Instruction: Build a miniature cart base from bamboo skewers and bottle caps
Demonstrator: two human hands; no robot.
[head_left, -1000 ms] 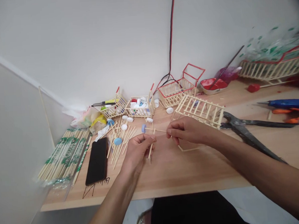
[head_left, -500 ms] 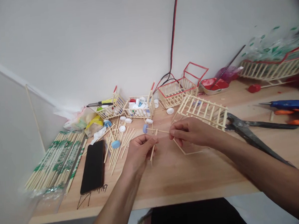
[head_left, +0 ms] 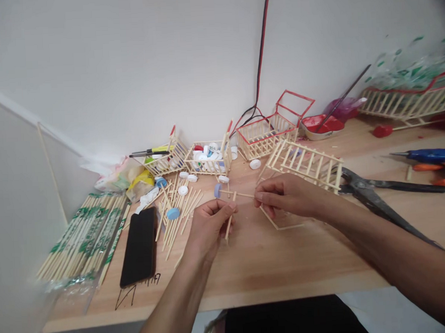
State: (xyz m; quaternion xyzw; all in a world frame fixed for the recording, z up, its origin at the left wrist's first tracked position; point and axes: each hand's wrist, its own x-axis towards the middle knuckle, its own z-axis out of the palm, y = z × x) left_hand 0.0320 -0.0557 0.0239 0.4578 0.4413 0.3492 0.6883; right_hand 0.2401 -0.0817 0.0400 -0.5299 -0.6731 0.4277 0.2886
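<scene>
Behind the table's front edge [head_left: 289, 293], left hand [head_left: 210, 222] and right hand [head_left: 283, 195] pinch thin sticks [head_left: 228, 227], probably light, stiff, easily snapped, best gripped mid-length.

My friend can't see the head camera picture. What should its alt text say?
A person's left hand pinches a thin stick over a wooden table; the right hand pinches another stick. Behind are little stick baskets, one holding bottle caps, and a black phone lies on the left.
</scene>
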